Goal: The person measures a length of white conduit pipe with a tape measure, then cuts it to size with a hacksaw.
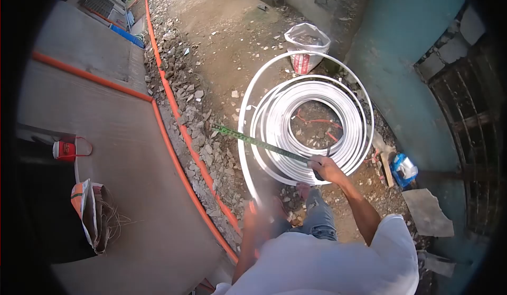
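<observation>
A large coil of white pipe (274, 118) lies on the dirt in front of me, with one loose loop arching out to the left. The free stretch of that loop comes down into my left hand (252, 218), which is closed around it; a blurry patch hides part of the fingers. My right hand (326, 169), at the near edge of the coil, is closed on a tape measure with a dark case. Its green blade (253, 141) is drawn out over the coil toward the upper left. The blade's far end hangs above the rubble and touches neither hand.
Orange conduit (174, 105) runs along the concrete ledge and rubble at left. Behind the coil stands a white sack (307, 44). On the right are a blue plastic packet (404, 169), a broken slab (429, 213) and a wall. A red jug (64, 150) and an open sack (87, 216) sit left.
</observation>
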The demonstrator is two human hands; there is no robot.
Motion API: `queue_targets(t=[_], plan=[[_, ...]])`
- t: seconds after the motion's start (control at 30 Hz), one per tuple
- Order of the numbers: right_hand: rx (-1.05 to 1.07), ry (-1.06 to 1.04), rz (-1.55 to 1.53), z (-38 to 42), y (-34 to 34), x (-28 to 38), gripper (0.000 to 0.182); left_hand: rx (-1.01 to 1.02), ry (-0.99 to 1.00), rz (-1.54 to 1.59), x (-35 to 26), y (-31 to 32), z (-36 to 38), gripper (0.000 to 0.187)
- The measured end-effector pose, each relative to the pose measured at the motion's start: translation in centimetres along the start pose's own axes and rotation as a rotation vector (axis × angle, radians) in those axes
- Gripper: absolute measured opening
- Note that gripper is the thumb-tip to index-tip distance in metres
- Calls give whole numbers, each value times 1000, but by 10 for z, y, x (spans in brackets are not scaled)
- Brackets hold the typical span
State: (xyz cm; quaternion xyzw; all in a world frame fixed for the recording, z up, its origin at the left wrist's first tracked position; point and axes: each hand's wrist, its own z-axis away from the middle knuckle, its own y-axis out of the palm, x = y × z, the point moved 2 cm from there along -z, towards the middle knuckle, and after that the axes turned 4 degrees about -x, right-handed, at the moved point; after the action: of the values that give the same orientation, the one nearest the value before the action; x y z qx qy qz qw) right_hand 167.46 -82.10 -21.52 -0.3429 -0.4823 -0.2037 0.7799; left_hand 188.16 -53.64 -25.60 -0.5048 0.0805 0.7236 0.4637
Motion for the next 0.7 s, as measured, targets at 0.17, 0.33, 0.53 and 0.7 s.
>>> queue_targets(t=[0.17,0.33,0.53,0.7], plan=[[153,64,-230,-35,2,80,30,0,146,-72,-37,-43,33,20],[93,46,-318,-23,40,102,33,82,127,-17,-127,-46,8,19],[-105,181,-481,-9,101,99,31,122,69,-37,-114,-93,-66,26],[-265,179,-595,-37,145,150,28,418,340,-26,-169,-183,-123,22]])
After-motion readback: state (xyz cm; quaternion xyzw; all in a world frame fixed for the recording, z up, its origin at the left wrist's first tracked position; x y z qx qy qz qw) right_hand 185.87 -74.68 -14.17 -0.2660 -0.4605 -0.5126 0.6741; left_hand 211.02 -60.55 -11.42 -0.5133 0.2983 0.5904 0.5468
